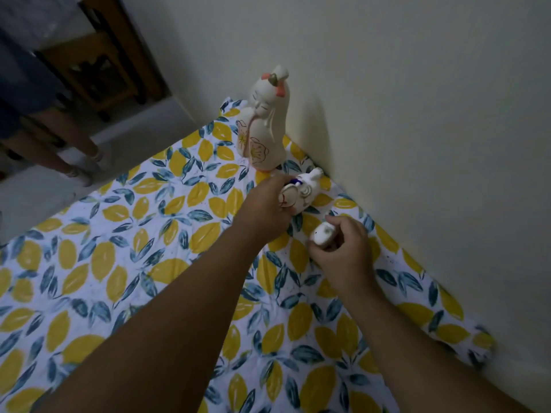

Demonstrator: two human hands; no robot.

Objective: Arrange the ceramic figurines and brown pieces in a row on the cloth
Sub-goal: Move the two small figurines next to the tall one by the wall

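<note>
A tall white ceramic figurine [266, 123] with pink hair bows stands upright on the lemon-print cloth [119, 263], close to the wall. Just in front of it, my left hand [265, 207] grips a smaller white figurine [304, 192] with a purple mark, held tilted near the cloth beside the wall. My right hand [343, 248] is closed around a small white ceramic piece [320, 235], a little nearer to me along the wall. No brown pieces are visible.
A pale wall [417, 114] borders the cloth on the right. A person's legs and sandalled feet [83, 165] stand on the floor at the upper left, near a wooden piece of furniture [98, 70].
</note>
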